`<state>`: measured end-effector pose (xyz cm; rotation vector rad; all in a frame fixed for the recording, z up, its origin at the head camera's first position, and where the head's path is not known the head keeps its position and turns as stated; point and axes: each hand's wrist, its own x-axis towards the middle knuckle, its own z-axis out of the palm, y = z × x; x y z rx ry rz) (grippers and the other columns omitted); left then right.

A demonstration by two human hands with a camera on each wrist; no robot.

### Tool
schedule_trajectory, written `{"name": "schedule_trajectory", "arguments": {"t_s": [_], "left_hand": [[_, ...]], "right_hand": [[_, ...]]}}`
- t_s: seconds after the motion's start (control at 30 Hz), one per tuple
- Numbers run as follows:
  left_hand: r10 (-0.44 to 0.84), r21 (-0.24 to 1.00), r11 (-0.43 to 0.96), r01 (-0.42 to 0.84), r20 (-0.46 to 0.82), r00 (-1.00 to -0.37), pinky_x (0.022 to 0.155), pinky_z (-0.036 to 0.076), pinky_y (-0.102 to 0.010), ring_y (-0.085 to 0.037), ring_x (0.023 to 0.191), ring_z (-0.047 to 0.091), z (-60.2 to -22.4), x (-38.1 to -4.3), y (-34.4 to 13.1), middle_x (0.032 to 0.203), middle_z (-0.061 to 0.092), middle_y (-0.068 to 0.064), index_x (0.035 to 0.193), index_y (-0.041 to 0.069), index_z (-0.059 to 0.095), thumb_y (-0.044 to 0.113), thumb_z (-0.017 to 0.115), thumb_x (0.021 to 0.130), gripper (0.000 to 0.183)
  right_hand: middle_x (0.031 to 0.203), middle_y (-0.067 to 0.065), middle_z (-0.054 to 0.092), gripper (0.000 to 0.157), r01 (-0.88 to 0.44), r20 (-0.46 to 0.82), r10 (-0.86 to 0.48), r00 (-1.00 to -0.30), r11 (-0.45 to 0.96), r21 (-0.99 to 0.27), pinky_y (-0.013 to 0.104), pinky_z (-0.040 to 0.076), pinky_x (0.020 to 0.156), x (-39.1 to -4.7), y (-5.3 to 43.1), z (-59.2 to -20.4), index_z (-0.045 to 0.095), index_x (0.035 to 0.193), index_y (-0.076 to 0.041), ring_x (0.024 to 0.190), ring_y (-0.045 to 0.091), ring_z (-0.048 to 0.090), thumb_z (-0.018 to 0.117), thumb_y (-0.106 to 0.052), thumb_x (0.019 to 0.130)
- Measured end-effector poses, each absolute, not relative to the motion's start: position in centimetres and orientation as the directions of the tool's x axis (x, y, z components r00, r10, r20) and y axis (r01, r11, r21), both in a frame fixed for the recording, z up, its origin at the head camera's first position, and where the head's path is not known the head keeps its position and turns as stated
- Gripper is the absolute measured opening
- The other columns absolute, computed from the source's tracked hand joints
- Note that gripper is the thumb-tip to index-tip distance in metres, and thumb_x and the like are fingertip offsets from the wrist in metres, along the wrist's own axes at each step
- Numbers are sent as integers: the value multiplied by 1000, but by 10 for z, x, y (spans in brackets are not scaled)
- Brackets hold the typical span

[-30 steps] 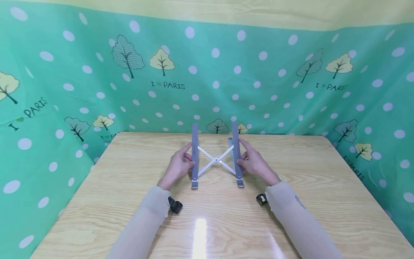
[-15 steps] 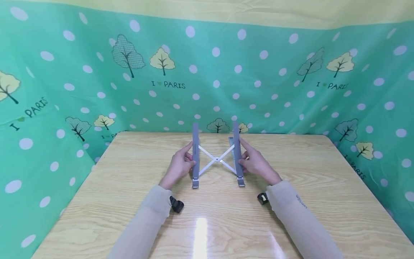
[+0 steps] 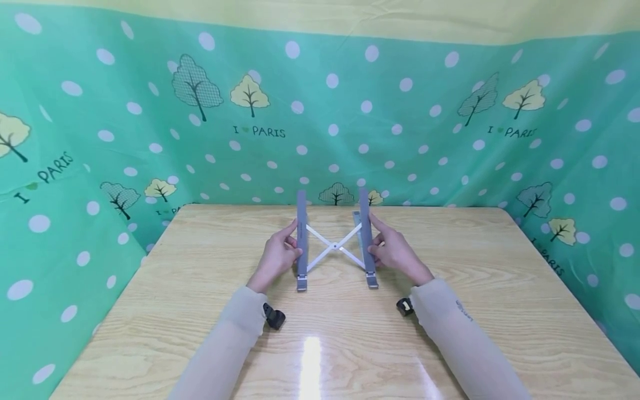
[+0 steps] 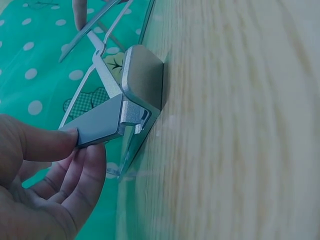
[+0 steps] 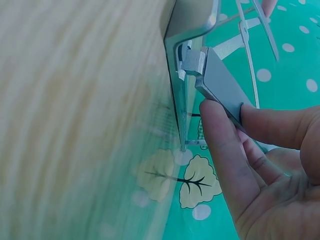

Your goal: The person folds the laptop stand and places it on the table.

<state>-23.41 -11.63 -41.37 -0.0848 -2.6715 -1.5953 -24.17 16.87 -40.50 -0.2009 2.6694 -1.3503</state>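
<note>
A grey folding laptop stand [image 3: 302, 244] stands unfolded on the table, its two long rails joined by crossed silver bars [image 3: 335, 246]. My left hand [image 3: 280, 251] pinches the left rail between thumb and fingers. On the other side, my right hand [image 3: 396, 253] pinches the right rail in the same way. The left wrist view shows the thumb on the face of the upper rail [image 4: 100, 122], with curled fingers below it. In the right wrist view, thumb and fingers hold the other upper rail [image 5: 222, 82], which is raised at an angle above its base bar [image 5: 176, 90].
The wooden table [image 3: 200, 344] carries the stand near its back edge. A green dotted cloth [image 3: 425, 133] with printed trees hangs behind and along both sides. Small black wrist cameras [image 3: 274, 317] are strapped by each sleeve.
</note>
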Motion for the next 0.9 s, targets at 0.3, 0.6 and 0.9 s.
{"name": "schedule_trajectory", "arguments": {"t_s": [0.3,0.6,0.9], "left_hand": [[19,888,459,41,36,-999,56,54,-29,-16,63,57,-413,-235,-115,86,58,-11,146,24,39,-12,67,77,83],[21,885,465,39,33,-999,55,53,-29,-16,63,57,-413,-235,-115,85,57,-10,146,24,39,-12,67,77,83],[18,885,463,37,32,-999,54,53,-28,-16,62,56,-413,-234,-114,85,57,-10,146,23,40,-13,67,76,83]], "right_hand": [[92,15,57,90,-52,-70,-182,-981,589,-806,37,58,60,-240,167,-402,12,154,-32,70,28,64,61,5,87],[91,15,57,89,-45,-75,-181,-981,578,-815,38,58,59,-241,167,-402,13,154,-28,68,27,64,61,6,87],[90,15,57,90,-42,-78,-183,-980,578,-815,37,57,59,-239,167,-402,12,154,-29,67,26,64,61,6,87]]}}
